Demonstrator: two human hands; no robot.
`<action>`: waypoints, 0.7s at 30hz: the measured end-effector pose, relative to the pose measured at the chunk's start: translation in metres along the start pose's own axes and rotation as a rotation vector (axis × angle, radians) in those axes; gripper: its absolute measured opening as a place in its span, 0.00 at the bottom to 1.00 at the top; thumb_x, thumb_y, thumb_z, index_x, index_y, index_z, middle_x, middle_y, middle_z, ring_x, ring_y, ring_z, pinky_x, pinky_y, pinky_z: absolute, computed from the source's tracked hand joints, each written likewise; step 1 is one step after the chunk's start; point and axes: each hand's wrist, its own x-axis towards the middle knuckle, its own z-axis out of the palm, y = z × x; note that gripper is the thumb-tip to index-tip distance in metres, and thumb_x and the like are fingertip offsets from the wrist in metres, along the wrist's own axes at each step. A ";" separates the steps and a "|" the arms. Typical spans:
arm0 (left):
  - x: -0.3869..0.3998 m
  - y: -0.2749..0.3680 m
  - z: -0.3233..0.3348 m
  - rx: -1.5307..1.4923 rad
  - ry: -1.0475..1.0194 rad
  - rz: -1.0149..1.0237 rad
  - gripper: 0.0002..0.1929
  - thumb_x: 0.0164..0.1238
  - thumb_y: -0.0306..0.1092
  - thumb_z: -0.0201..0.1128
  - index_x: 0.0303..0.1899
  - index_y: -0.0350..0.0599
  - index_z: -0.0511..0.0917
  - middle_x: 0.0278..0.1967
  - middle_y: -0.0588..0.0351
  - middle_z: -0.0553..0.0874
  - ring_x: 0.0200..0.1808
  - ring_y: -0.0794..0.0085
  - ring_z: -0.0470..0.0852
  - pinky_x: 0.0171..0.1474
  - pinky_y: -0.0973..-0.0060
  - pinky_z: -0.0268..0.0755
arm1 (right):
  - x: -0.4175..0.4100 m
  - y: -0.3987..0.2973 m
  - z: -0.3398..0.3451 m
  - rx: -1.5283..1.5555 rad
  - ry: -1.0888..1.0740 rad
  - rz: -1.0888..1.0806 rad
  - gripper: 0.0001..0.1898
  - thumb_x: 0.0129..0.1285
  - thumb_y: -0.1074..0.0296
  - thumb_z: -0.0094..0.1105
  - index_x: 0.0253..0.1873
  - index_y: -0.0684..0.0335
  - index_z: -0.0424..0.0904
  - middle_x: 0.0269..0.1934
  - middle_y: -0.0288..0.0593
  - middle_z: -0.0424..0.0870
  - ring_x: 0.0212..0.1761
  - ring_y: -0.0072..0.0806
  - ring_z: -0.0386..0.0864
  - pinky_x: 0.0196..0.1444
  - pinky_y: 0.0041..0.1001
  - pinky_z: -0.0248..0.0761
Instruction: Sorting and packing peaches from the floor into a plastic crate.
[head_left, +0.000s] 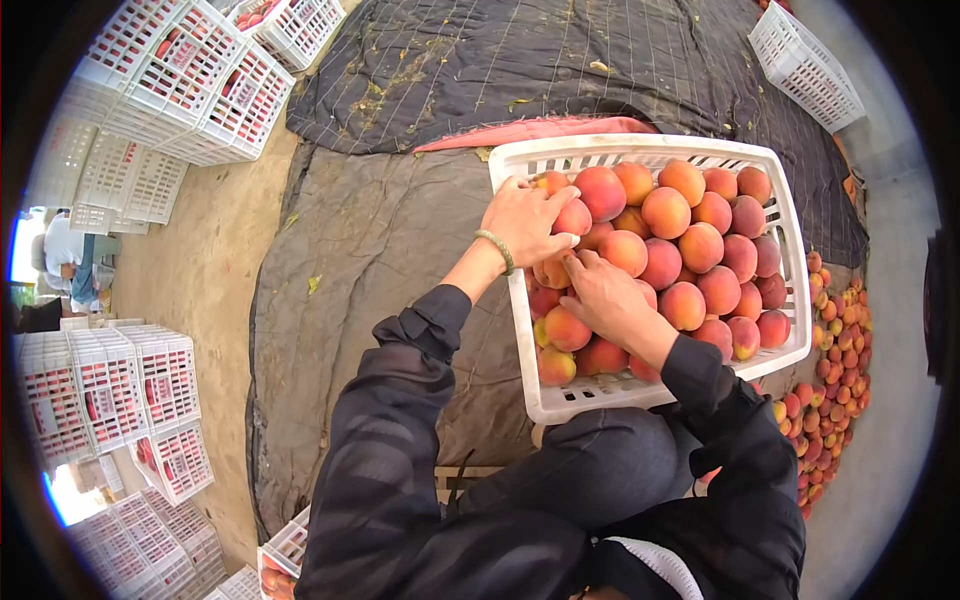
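A white plastic crate (796, 300) full of peaches (666, 213) stands in front of me, close to my knee. My left hand (529, 221) reaches over the crate's near-left side, its fingers and thumb around a reddish peach (572, 218). Just below and to the right, my right hand (611, 295) lies on the peaches with its fingertips beside an orange peach (553, 271); its palm side is hidden, so whether it grips one does not show. The two hands are close together.
Stacked white crates of fruit (109, 394) line the left side. A dark quilted cover (480, 67) and a brown one (360, 247) lie on the floor. Loose peaches (832, 375) are heaped at the right, below a white crate (806, 71). Another person (71, 251) is far left.
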 end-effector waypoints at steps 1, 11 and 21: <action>0.002 -0.001 0.003 -0.006 0.037 0.008 0.30 0.54 0.53 0.61 0.59 0.52 0.72 0.39 0.49 0.84 0.44 0.59 0.81 0.56 0.62 0.63 | 0.006 -0.002 0.001 0.052 -0.073 0.053 0.27 0.53 0.66 0.67 0.56 0.68 0.68 0.50 0.61 0.74 0.45 0.48 0.80 0.47 0.39 0.76; 0.007 0.004 0.001 0.049 -0.047 0.077 0.32 0.50 0.55 0.65 0.58 0.54 0.72 0.35 0.51 0.85 0.41 0.59 0.82 0.55 0.63 0.63 | -0.010 0.010 0.027 0.207 0.014 0.034 0.13 0.47 0.78 0.61 0.41 0.71 0.79 0.49 0.58 0.74 0.50 0.49 0.77 0.53 0.38 0.73; 0.005 0.013 0.000 0.038 -0.089 0.018 0.36 0.46 0.46 0.72 0.61 0.55 0.72 0.54 0.47 0.74 0.54 0.52 0.75 0.60 0.61 0.68 | -0.029 0.007 -0.038 0.271 -0.125 0.059 0.13 0.51 0.70 0.62 0.43 0.65 0.79 0.38 0.52 0.80 0.42 0.47 0.80 0.47 0.41 0.74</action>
